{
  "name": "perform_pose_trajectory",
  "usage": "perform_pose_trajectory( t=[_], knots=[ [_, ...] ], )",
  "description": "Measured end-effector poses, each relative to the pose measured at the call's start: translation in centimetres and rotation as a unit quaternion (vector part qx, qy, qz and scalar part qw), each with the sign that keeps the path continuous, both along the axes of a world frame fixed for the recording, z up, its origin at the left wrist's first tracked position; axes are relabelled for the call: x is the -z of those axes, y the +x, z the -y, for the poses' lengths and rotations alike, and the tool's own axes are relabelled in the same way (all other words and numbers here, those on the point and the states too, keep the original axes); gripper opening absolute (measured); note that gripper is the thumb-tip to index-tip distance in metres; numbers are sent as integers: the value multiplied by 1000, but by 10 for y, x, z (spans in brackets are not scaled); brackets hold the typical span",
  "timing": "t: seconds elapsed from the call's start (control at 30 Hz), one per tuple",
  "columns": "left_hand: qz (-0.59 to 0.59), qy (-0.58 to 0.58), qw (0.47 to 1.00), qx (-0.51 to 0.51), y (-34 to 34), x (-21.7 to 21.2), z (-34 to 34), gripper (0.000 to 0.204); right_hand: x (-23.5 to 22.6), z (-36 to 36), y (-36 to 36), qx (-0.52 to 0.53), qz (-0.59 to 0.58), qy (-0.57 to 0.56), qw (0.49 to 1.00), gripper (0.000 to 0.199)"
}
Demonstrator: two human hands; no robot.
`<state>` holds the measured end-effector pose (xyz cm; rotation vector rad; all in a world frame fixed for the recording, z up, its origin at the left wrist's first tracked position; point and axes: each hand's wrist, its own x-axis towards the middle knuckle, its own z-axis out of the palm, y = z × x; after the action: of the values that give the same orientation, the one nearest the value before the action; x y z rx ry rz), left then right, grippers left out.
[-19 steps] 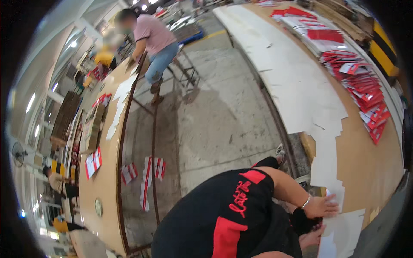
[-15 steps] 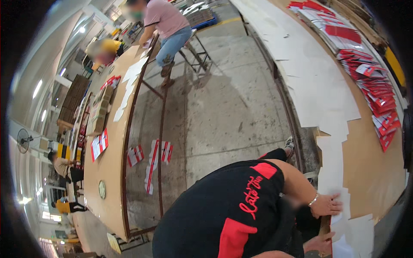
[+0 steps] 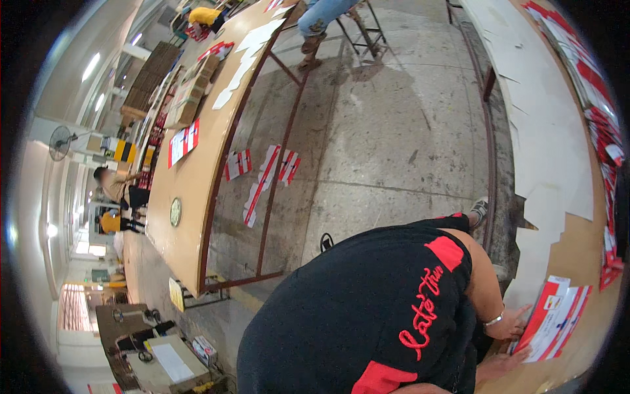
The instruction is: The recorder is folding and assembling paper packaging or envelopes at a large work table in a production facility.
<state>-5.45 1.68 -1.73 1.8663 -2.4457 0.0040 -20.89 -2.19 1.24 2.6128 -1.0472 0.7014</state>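
A flat red-and-white printed card sheet lies on the worktable at the lower right. My left hand, with a bracelet on its wrist, is at the sheet's near edge, its fingers stretched out and apart. Lower down, my right hand has its fingers at the sheet's bottom corner and seems to pinch it; part of that hand is hidden. Under and beyond the sheet, white paper covers part of the brown tabletop. My torso in a black shirt hides much of my right arm.
Overlapping red-and-white printed pieces line the table's far side. Across the aisle stands another long table with a carton and a round dish. Printed offcuts lie on the floor. A seated person's legs show beyond.
The view has swung. The printed card sheet now lies at my hands, where my left hand rested flat on white paper before.
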Motion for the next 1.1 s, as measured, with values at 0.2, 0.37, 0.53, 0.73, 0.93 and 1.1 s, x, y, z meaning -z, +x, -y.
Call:
perform_pose_trajectory(
  t=[0.2,0.37,0.53,0.73,0.93,1.1],
  knots=[
    [-15,-173,985,11,91,15,-16,56,-3,17,-22,-83,6,37,996,43],
    [-38,-62,994,86,163,-16,-15,36,-11,10,-43,-39,-31,60,997,44],
    [-192,-116,965,136,219,-21,-39,18,-37,-19,1,87,-134,113,981,58],
    [-339,16,932,127,254,-50,-47,57,-7,-13,-33,80,52,263,960,63],
    [-432,-12,900,58,243,-51,-21,21,-23,-22,-16,109,96,216,965,70],
    [-429,-19,894,-129,202,-44,-3,24,-20,-34,-26,169,221,193,941,66]
  ],
)
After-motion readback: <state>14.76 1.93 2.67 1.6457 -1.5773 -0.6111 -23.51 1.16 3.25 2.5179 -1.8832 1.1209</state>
